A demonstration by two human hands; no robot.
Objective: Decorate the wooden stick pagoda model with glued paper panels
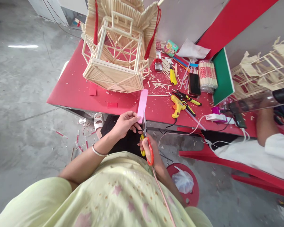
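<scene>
We pinch the pink paper strip (142, 105) in our left hand (125, 123), its long axis upright over the bench's (71, 88) near edge, while our right hand (149, 148) grips scissors (146, 145) cutting its lower end.

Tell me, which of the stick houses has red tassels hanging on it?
The big stick house on the red table, ahead of the hands. The one at the far right shows no tassels.

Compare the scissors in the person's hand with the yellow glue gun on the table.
The scissors are gripped in the right hand, cutting into a pink paper strip that the left hand holds; the glue gun lies untouched on the red table. The scissors have red and yellow loop handles; the glue gun is a yellow pistol shape. Both are hand tools.
</scene>
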